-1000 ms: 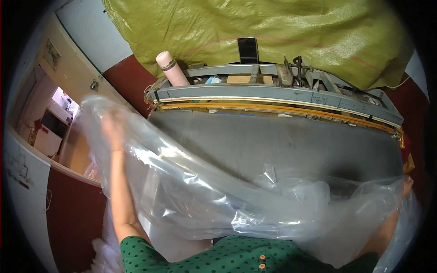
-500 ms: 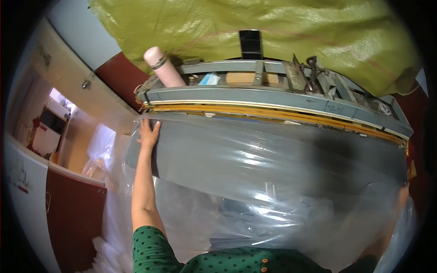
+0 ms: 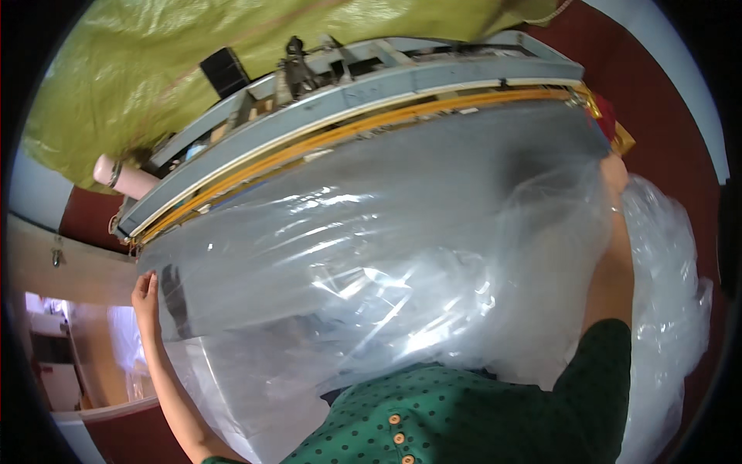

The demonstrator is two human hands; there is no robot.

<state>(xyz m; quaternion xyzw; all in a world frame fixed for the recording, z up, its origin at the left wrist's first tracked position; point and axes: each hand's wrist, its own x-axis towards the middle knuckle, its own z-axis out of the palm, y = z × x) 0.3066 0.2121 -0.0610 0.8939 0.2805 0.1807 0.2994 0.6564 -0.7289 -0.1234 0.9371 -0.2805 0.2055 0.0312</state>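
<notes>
Clear plastic film (image 3: 371, 286) lies in shiny wrinkles over a long grey work surface (image 3: 433, 155) and down to my body. At the surface's left end my left hand (image 3: 145, 292) is closed, fingertips pinched together at the film's edge. My right arm reaches to the far right corner. There my right hand (image 3: 614, 175) is closed around the film's edge, its fingers partly hidden. Loose film (image 3: 657, 301) hangs in folds beyond my right arm.
Behind the surface runs a blue-grey metal frame (image 3: 433, 76) with orange strips, holding tools and a clamp (image 3: 297, 62). A pink bottle (image 3: 127, 178) leans at its left end. A yellow-green tarp (image 3: 139, 85) hangs behind. An open doorway (image 3: 85, 348) is at left.
The view has swung right. My left hand, spread flat on the film before, has come nearer with its fingers drawn together. My right hand now shows more plainly at the right corner.
</notes>
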